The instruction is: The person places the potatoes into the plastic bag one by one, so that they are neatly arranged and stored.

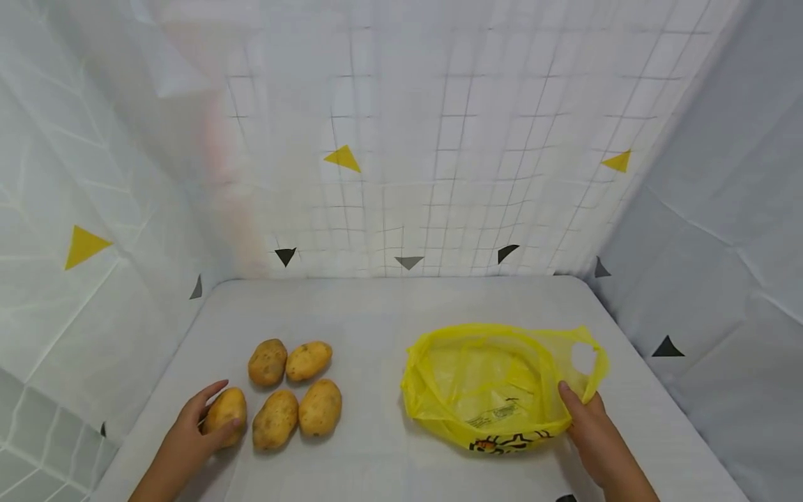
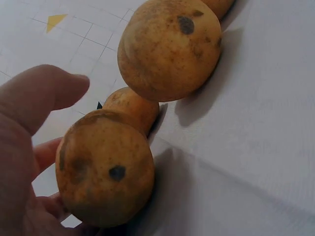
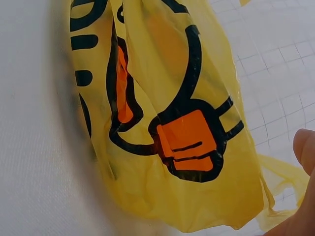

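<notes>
On the left side of the table (image 1: 376, 460): I count five potatoes (image 1: 275, 419), two in a back row and three in a front row.
On the right side: I count one yellow plastic bag (image 1: 486, 383), its mouth gaping; my right wrist view shows black-and-orange print on its outside.
Left hand (image 1: 191, 425): reaches in from the lower left to the leftmost potato (image 1: 228, 415) of the front row. I read the fingers as spread about its far side; in my left wrist view the thumb stands apart from the skin.
Right hand (image 1: 592, 436): reaches in from the lower right and pinches the bag at its handle side, thumb on top.
Tabletop finish: white, with a faint crease near the left hand.
Enclosure: white sheets on three sides. I see grid lines on the back sheet (image 1: 401, 139) and three yellow triangles (image 1: 343, 159), two there and one on the left sheet (image 1: 50, 300).
</notes>
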Action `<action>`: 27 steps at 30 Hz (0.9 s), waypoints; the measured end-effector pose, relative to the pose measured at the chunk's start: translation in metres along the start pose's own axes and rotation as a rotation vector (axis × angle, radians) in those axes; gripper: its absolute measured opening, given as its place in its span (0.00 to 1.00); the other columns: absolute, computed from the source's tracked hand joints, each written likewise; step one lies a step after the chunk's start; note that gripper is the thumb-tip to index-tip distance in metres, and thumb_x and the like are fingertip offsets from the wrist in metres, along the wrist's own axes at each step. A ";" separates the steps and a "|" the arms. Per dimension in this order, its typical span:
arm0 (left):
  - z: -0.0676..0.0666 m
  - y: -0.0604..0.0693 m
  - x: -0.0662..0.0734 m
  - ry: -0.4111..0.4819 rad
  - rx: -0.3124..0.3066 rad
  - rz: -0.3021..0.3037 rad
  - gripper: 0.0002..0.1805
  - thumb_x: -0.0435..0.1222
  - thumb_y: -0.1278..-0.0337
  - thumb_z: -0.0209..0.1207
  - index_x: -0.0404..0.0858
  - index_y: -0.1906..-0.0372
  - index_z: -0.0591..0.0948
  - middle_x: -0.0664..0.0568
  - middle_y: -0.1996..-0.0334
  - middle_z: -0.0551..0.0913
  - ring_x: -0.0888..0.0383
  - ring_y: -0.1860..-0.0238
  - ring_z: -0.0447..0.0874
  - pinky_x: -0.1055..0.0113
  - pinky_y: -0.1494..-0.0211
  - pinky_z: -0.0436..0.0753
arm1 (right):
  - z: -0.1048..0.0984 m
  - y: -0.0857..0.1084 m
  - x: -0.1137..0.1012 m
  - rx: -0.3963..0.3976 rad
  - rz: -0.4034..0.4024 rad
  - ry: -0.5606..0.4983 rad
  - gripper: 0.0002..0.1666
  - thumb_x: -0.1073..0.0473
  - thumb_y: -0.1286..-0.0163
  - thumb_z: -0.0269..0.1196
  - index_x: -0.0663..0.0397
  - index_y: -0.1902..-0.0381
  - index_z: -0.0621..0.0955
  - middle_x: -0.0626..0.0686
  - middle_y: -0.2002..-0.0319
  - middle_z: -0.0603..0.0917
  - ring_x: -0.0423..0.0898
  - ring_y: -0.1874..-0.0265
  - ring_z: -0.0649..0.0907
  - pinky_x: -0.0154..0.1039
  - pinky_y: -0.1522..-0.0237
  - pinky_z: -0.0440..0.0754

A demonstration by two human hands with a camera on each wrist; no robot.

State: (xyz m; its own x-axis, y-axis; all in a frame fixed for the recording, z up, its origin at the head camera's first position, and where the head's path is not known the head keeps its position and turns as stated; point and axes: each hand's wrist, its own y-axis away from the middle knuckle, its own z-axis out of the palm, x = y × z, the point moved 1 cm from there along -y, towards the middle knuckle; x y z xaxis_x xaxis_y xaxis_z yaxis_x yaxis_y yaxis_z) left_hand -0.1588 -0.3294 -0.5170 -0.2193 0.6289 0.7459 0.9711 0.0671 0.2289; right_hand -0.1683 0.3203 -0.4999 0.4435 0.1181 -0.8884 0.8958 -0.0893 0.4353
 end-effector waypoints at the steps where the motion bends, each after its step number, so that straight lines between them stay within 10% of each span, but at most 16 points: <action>1: 0.000 0.000 0.000 -0.005 0.000 -0.001 0.54 0.59 0.35 0.67 0.41 0.16 0.53 0.32 0.21 0.56 0.31 0.26 0.65 0.42 0.33 0.76 | 0.001 0.000 0.000 -0.003 -0.001 -0.001 0.63 0.25 0.21 0.44 0.49 0.20 0.18 0.61 0.17 0.25 0.61 0.17 0.40 0.67 0.20 0.45; 19: -0.023 0.002 0.009 -0.008 0.017 -0.067 0.58 0.69 0.40 0.62 0.41 0.16 0.54 0.31 0.22 0.60 0.31 0.26 0.66 0.52 0.40 0.84 | 0.005 0.002 0.001 0.050 -0.001 0.006 0.57 0.27 0.19 0.40 0.49 0.17 0.23 0.59 0.16 0.28 0.62 0.16 0.41 0.65 0.21 0.50; 27: -0.035 0.001 0.045 0.138 0.074 0.059 0.53 0.60 0.32 0.63 0.39 0.16 0.53 0.32 0.20 0.57 0.29 0.24 0.63 0.75 0.51 0.84 | 0.004 0.004 0.004 0.023 0.006 -0.017 0.54 0.37 0.16 0.47 0.44 0.16 0.26 0.53 0.15 0.28 0.60 0.16 0.42 0.67 0.21 0.50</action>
State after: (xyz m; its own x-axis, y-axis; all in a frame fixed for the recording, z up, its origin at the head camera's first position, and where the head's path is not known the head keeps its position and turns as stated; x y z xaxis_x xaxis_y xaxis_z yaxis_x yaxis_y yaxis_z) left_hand -0.1711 -0.3281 -0.4616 -0.1680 0.5215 0.8366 0.9858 0.0940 0.1393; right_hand -0.1629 0.3164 -0.5028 0.4484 0.1010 -0.8881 0.8921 -0.1126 0.4376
